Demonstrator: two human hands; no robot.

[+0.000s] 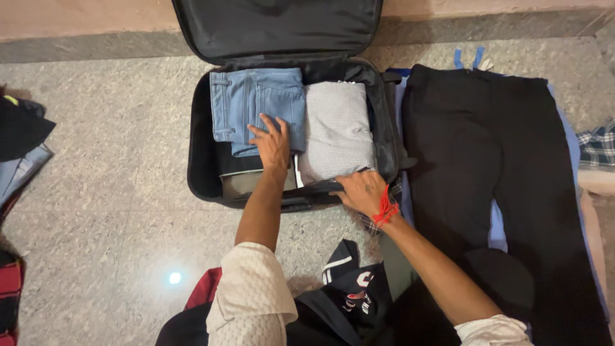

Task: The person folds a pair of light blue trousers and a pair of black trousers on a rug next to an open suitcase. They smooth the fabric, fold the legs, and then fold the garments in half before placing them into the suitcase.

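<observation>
Two bare hands work over an open black suitcase (198,173) lying on a speckled stone floor (115,211); nearest the camera, dark clothing with white stripes (349,282) lies bunched between the forearms, a red cloth (205,288) just left of it; the right hand (362,191), a red thread band (385,209) at its wrist, rests at the suitcase's near edge, fingers curled onto the lower corner of a folded grey-checked shirt (336,131), though whether they pinch the cloth I cannot tell; the left hand (272,144) lies flat with fingers spread, its grip open, pressing on folded light-blue jeans (256,102) packed in the case's left half, touching the shirt beside them; under the jeans sit darker folded garments (240,173); right of the case, black trousers (493,160) lie spread flat over a blue sheet (496,224); farthest, the suitcase lid (275,25) stands open against the wall.
</observation>
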